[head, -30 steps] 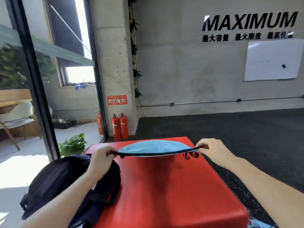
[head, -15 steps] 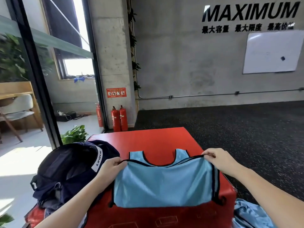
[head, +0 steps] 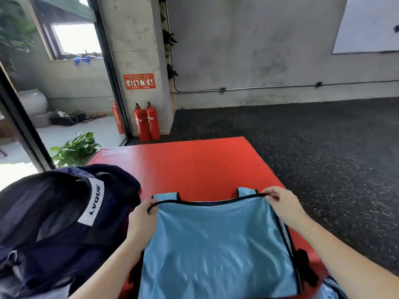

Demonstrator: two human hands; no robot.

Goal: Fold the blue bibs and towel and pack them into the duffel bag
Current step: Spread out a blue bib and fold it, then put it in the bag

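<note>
Here, a light blue bib (head: pixel 218 244) with black trim lay spread on the red surface (head: pixel 194 165), its near part hanging over the surface's front edge. The left hand (head: pixel 141 221) and right hand (head: pixel 282 205) each pinched one end of the bib's black-trimmed far edge, fingers curled over the trim, two straps showing beyond it. A dark navy duffel bag (head: pixel 54 223), labelled LVQUE, sat open just left of the bib. More blue fabric (head: pixel 330 288) showed at the bib's lower right.

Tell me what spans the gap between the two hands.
In the head view, the blue bib's black-trimmed edge stretches from left hand to right hand.
</note>
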